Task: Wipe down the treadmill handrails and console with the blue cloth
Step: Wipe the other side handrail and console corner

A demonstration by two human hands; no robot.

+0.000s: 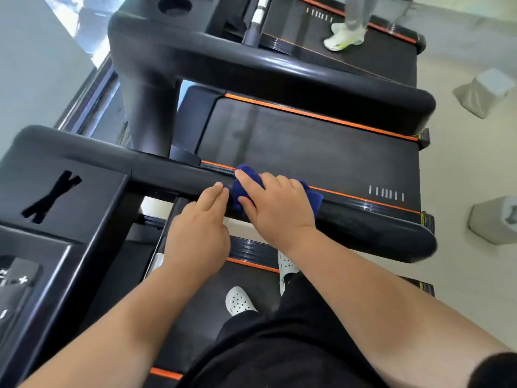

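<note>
Head view: right hand (279, 210) grips blue cloth (242, 191) mid-handrail (167, 175), centre frame; left hand (198, 228) rests flat, released; console (92, 197), lower left, likely pending.

Most of the blue cloth (245, 188) lies hidden under the right hand (277, 205); only its left and right ends show. The console (56, 197) at near left is cut off by the picture's edge, and its buttons (17, 278) are too blurred to read. The person (358, 12) on the far treadmill is cut off above the shins. One white shoe (286, 266) is half hidden behind the right forearm (363, 303).
</note>
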